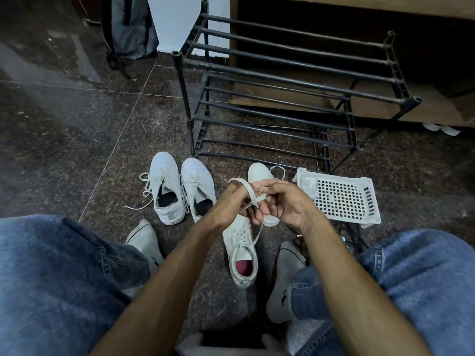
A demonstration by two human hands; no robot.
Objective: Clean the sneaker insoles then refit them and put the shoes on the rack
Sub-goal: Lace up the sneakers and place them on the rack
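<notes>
Both my hands meet above a white sneaker [241, 253] with a red insole showing at its heel. My left hand [231, 201] and my right hand [285, 204] each pinch the white lace [250, 194] that runs up from this sneaker and loops over my left fingers. A second white sneaker [259, 176] lies behind my hands, mostly hidden. To the left stands a pair of pale sneakers [180, 188] with dark insoles and loose laces. The black metal shoe rack [282, 80] stands beyond, its shelves bare.
A white perforated plastic basket [341, 199] lies on the floor to the right of my hands. My knees in jeans and feet in grey socks frame the sneaker. A grey bag [131, 29] leans at the back left. A wooden cabinet stands behind the rack.
</notes>
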